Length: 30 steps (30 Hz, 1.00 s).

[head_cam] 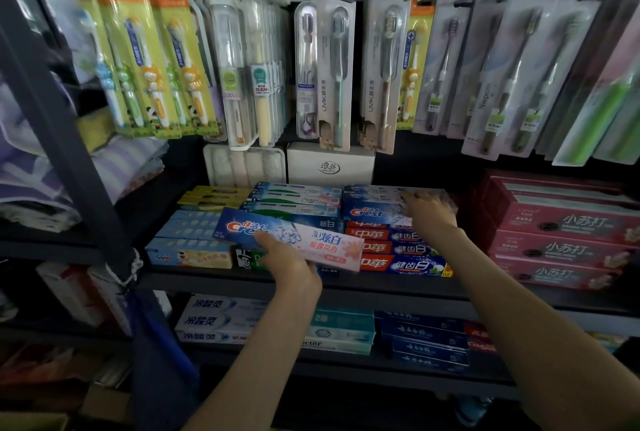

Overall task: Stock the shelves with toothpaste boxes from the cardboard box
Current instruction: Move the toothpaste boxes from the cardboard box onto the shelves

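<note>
**Toothpaste shelf: one Crest box in hand, its stack steadied**

Dark metal shelf (pixel 242 280) at chest height is where you are working, packed with toothpaste boxes laid flat.

Your left hand (pixel 291 257) grips a blue-and-pink Crest box (pixel 322 240) from below near its middle, thumb over the printed face, and holds it in the air just in front of the shelf. Your right hand (pixel 431 212) lies with fairly straight fingers on the top of the matching Crest stack (pixel 370 210), holding nothing. It is probably squaring or steadying that pile so the new box has a level bed.

The held box has its long axis running left to right, nearly parallel to the shelf front. Its logo end is to the left and a little higher, and its face is turned up toward you. That already matches the stacked ones, so little turning should be needed.

Red-and-blue boxes (pixel 398 264) sit under the stack, and toothbrush packs (pixel 332 67) hang above. No cardboard box is in view.
</note>
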Each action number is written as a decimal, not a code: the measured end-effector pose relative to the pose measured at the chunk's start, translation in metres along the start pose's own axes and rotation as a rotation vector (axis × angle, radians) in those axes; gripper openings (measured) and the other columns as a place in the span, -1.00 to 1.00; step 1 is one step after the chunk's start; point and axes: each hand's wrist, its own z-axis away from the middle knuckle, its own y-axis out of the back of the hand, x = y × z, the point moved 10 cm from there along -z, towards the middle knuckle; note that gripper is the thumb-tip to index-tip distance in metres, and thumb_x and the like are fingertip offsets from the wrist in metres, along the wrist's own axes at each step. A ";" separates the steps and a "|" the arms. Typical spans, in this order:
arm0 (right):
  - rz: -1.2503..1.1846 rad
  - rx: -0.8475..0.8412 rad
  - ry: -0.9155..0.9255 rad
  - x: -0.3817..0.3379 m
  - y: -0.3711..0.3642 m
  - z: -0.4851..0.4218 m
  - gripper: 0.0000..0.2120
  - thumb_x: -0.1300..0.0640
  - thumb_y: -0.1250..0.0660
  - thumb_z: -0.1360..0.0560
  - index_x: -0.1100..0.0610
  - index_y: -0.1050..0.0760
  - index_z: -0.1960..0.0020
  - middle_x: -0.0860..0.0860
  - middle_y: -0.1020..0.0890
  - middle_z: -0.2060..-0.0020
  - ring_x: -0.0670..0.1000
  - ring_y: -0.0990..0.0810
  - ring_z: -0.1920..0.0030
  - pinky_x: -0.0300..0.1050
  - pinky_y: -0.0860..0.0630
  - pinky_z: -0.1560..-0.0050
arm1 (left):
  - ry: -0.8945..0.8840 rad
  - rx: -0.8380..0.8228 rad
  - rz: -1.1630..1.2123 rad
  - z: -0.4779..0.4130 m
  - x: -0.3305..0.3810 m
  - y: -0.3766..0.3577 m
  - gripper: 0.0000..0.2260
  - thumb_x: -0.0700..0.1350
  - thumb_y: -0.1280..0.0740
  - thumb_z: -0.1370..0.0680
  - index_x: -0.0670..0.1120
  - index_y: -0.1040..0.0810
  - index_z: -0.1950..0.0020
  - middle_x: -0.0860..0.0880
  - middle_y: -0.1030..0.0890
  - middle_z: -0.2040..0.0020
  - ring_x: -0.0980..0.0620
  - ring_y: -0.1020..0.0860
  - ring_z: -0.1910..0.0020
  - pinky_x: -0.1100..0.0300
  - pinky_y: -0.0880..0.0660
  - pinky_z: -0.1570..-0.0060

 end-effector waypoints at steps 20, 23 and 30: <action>-0.009 0.117 0.019 0.005 -0.002 -0.010 -0.45 0.31 -0.18 -0.54 0.06 -0.19 -0.49 0.11 -0.36 -0.39 0.18 -0.31 -0.37 0.05 -0.28 -0.32 | -0.017 -0.024 0.082 0.001 -0.012 -0.020 -0.50 0.27 -0.08 -0.59 -0.07 -0.35 -0.35 -0.14 -0.62 -0.05 -0.09 -0.63 0.07 -0.05 -0.58 -0.02; -0.032 0.084 0.022 0.006 -0.006 -0.012 -0.44 0.27 -0.19 -0.55 0.04 -0.15 -0.51 0.10 -0.35 -0.40 0.17 -0.31 -0.37 0.05 -0.25 -0.34 | -0.003 -0.024 0.092 0.001 -0.016 -0.020 -0.52 0.26 -0.09 -0.59 -0.05 -0.36 -0.33 -0.11 -0.62 -0.02 -0.05 -0.63 0.12 0.07 -0.58 0.17; -0.532 0.174 0.092 -0.016 0.039 0.020 -0.57 -0.03 -0.18 -0.60 0.06 -0.32 -0.43 0.07 -0.43 -0.33 0.07 -0.34 -0.34 0.04 -0.24 -0.32 | 0.011 -0.045 0.094 0.002 -0.026 -0.020 -0.51 0.24 -0.09 -0.60 -0.05 -0.35 -0.38 -0.11 -0.61 -0.10 -0.04 -0.63 0.05 0.11 -0.56 0.16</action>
